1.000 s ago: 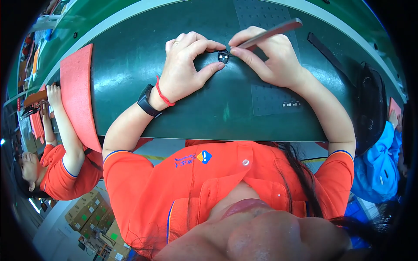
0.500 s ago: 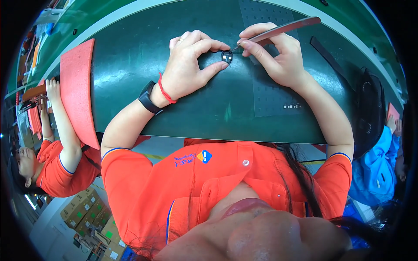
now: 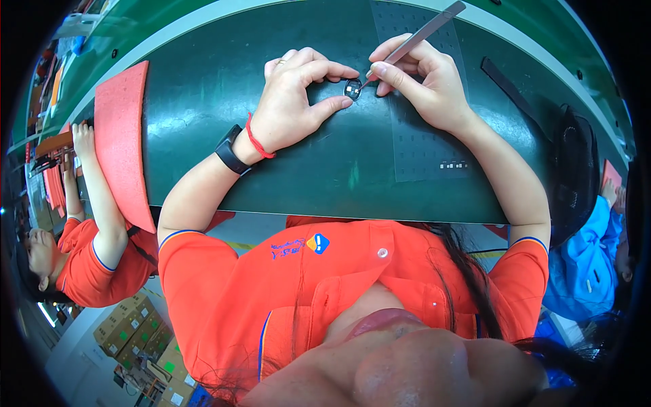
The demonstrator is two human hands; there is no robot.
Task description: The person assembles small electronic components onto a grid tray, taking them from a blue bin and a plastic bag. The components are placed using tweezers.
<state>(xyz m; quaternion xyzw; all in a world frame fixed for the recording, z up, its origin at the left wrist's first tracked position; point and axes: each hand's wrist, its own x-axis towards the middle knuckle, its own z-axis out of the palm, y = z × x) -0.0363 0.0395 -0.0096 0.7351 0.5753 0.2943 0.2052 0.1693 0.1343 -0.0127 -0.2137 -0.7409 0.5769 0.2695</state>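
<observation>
Between thumb and forefinger, my left hand steadies a small round black part on the green work surface. Tiny pale squares show on that part's face. My right hand grips a pair of grey tweezers, whose tip points down at the right edge of the round part; whether it touches cannot be made out. A clear sheet with rows of small marks lies under and beside my right hand. Several tiny pale pieces sit in a row near its lower right corner.
A red foam mat lies at the left end of the surface. To the right are a black strap and a black mesh pouch. A co-worker in red is at the left, another in blue at the right.
The tweezers have turned steeper, their back end swinging left and away from me. Their tip has shifted down along the round part's right side. My left hand has stayed nearly still.
</observation>
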